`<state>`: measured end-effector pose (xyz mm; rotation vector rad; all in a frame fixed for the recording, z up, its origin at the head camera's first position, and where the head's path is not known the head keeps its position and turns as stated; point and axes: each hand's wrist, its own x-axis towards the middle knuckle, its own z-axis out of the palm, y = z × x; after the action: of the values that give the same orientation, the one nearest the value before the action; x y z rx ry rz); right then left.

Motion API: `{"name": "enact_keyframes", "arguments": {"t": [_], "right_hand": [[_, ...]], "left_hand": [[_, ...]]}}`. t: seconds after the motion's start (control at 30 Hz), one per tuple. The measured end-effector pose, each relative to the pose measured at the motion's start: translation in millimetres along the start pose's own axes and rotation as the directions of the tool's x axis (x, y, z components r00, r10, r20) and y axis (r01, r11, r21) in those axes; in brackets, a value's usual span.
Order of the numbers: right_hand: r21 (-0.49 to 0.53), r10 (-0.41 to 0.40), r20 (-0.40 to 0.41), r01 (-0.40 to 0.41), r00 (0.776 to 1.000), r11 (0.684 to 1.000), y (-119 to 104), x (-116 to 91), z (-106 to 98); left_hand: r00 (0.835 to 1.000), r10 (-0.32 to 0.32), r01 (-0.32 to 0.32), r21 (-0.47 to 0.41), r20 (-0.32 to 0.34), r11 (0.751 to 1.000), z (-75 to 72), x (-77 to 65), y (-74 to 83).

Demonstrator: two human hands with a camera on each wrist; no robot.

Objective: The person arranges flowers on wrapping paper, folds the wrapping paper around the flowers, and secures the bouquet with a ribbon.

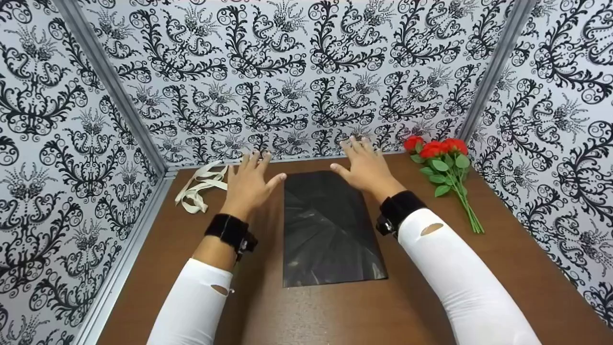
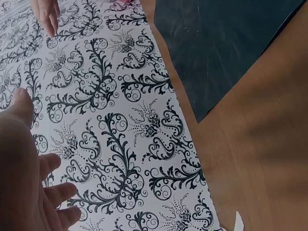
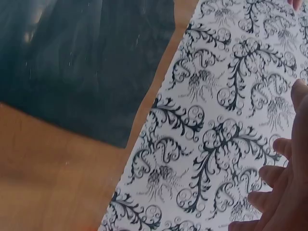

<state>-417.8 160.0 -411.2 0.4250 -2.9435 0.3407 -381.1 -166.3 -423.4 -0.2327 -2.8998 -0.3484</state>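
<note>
In the head view, note black sheet point(image 1: 330, 230) lying flat on brown table point(image 1: 325, 316), far end between left hand point(image 1: 246, 187) and right hand point(image 1: 366, 167). Find both bare hands with fingers spread apart, gripping nothing. Looks thin, glossy and creased; judge light and limp, probably slippery, more apt to wrinkle or tear than to break. Cannot tell whether single layer or bag. Best pinched at two corners of one end, to limit sagging and folding. Record pale ribbon point(image 1: 213, 183) in loose loops just beside the left hand, and red roses point(image 1: 433, 149) on green stems at far right, well apart from the sheet. Looks smooth and wood-toned underfoot, with a shine toward the front. Log patterned wall point(image 1: 268, 72) in black scrollwork on white, behind and at both sides, with metal posts point(image 1: 111, 84) at the corners. In the left wrist view, see the left hand at the left edge, thumb and fingers apart, well away from the sheet's corner at upper right. In the right wrist view, see the sheet at upper left, wavy edge near the wall, and the right hand at right, fingers apart, grasping nothing.
</note>
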Motion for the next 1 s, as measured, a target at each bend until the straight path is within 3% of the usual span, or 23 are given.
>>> {"name": "enact_keyframes", "arguments": {"t": [0.27, 0.57, 0.77, 1.0], "right_hand": [[-0.002, -0.107, 0.056, 0.107, 0.993, 0.994, -29.5, -14.4, 24.0], [-0.002, -0.242, 0.163, 0.246, 0.957, 0.969, -63.1, -44.5, 77.6], [-0.002, -0.325, 0.204, 0.332, 0.923, 0.943, -75.6, -64.3, 111.6], [-0.019, -0.353, 0.279, 0.372, 0.893, 0.928, -88.8, -81.6, 127.8]], "left_hand": [[0.993, 0.058, -0.057, -0.010, 0.104, 0.998, 16.4, -9.8, 0.8], [0.982, 0.096, -0.088, -0.056, 0.162, 0.995, 44.8, -21.9, -8.9], [0.959, 0.128, -0.095, -0.136, 0.254, 0.986, 61.7, -32.4, -14.1], [0.931, 0.167, -0.113, -0.180, 0.324, 0.977, 79.0, -37.3, -23.4]]}}
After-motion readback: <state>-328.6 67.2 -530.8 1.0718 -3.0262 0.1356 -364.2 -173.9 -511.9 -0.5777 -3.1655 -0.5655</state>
